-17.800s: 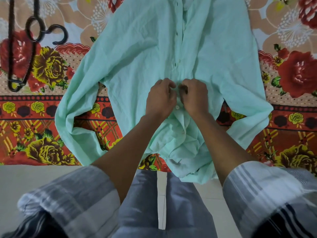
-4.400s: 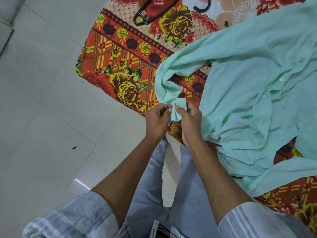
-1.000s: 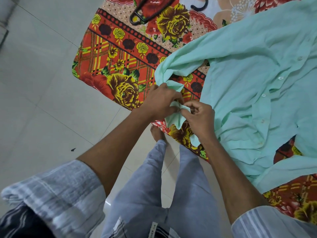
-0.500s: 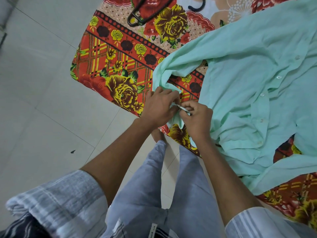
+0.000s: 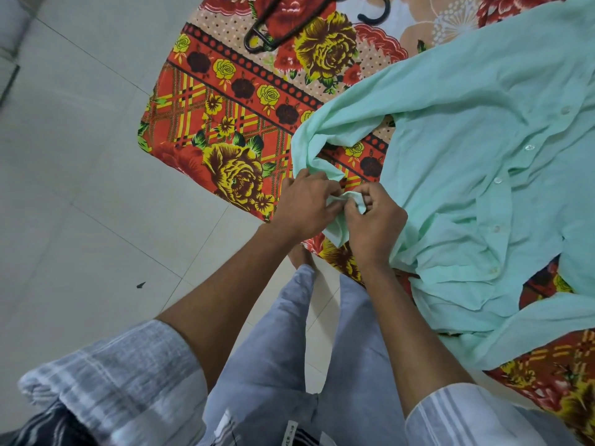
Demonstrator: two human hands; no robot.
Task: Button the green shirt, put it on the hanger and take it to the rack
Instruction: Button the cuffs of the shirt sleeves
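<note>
A: Where is the pale mint-green cotton shirt (image 5: 476,156) lying for you?

B: It spreads from the centre out to three o'clock, front up, over the red and yellow flower-printed bedsheet (image 5: 225,130) on the pale tiled floor (image 5: 70,175). Its placket with small clear buttons (image 5: 498,180) runs down near three o'clock.

A: And your hands?

B: Your left hand (image 5: 306,204) and right hand (image 5: 376,220) meet at the centre, knuckles almost touching. Both sets of fingers are curled and pinch the green sleeve cuff (image 5: 346,201) between them. The sleeve loops up from there towards one o'clock.

A: The hanger?

B: The black plastic hanger (image 5: 277,30) lies on the bedsheet at twelve o'clock, well apart from your hands, its hook cut off by the frame's top edge. Your grey trousers (image 5: 289,349) fill six o'clock.
</note>
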